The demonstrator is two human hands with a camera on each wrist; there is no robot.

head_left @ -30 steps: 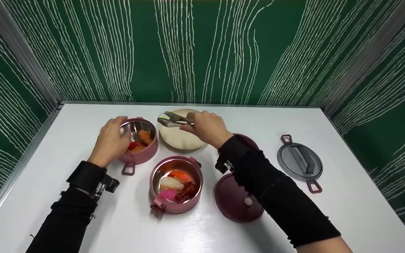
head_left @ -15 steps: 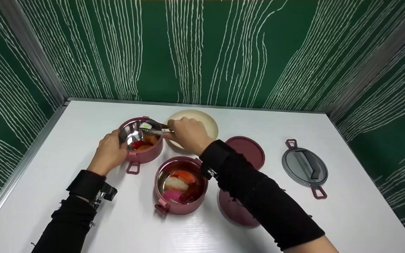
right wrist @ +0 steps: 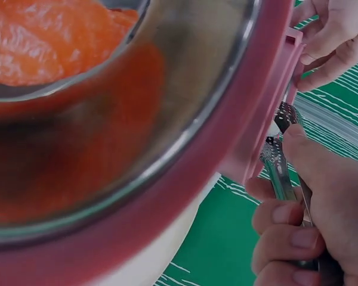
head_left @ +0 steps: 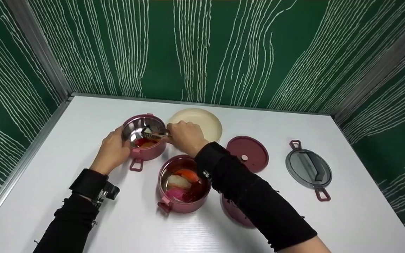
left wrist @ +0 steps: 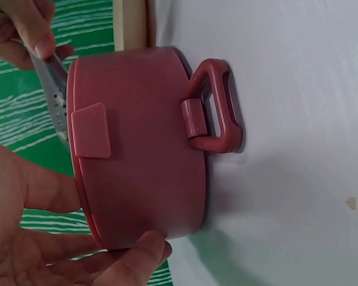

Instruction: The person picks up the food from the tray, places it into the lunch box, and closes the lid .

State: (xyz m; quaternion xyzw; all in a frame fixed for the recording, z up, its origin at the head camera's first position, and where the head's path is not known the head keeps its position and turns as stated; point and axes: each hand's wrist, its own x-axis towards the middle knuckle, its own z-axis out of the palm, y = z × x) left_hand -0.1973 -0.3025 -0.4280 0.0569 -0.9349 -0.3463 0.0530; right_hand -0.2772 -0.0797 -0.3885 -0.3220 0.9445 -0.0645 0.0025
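Observation:
My left hand (head_left: pixel 111 150) grips the side of a pink pot (left wrist: pixel 137 143) with a steel inside, thumb and fingers at its rim and wall. In my right hand (right wrist: pixel 322 208) I hold metal tongs (right wrist: pixel 278 167) with perforated tips. Those tips reach down inside this pot, around a small white piece (right wrist: pixel 274 129) that is partly hidden. Red and orange food (head_left: pixel 145 143) lies on the pot's bottom. Nearer to me stands a second pink pot (head_left: pixel 185 208), with an orange piece (head_left: pixel 187 174), a whitish piece (head_left: pixel 178 182) and a magenta piece (head_left: pixel 175 194) inside.
A cream plate (head_left: pixel 211 123) lies behind my right hand. To the right are a dark red lid (head_left: pixel 251 149), another red lid (head_left: pixel 236 212) partly under my right forearm, and a grey lid (head_left: pixel 302 168) with red handles. Green walls close off the table's back and sides.
My right hand has carried the tongs and the white piece leftward from over the plate and down into the left pot. My left hand keeps its hold on that pot.

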